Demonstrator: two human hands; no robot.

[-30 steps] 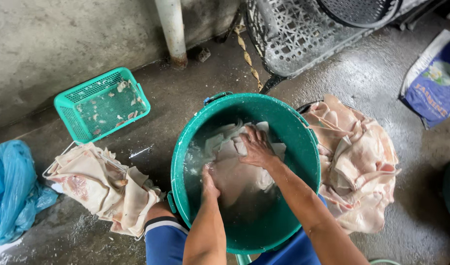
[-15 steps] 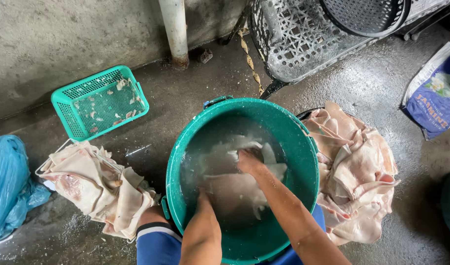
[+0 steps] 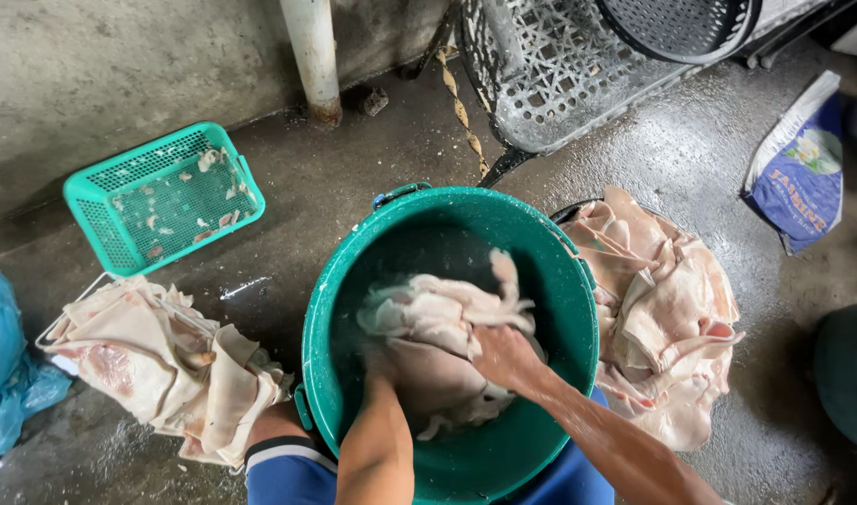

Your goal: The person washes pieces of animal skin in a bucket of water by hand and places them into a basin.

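A wet concrete floor (image 3: 354, 196) meets a grey wall (image 3: 120, 75) and white pipe (image 3: 313, 56). In the middle stands a green tub (image 3: 559, 281) of water and pale pork skin (image 3: 438, 313). The right hand (image 3: 503, 357) closes its fingers around a sheet; the left hand (image 3: 382, 360) is submerged, its fingers impossible to make out. The slick skin could slip, splashing water over the rim. More skins are heaped on either side (image 3: 157, 360) (image 3: 667, 318); a green basket (image 3: 162, 198) sits by the wall.

A blue-and-white printed sack (image 3: 798, 164) lies crumpled at the far right.
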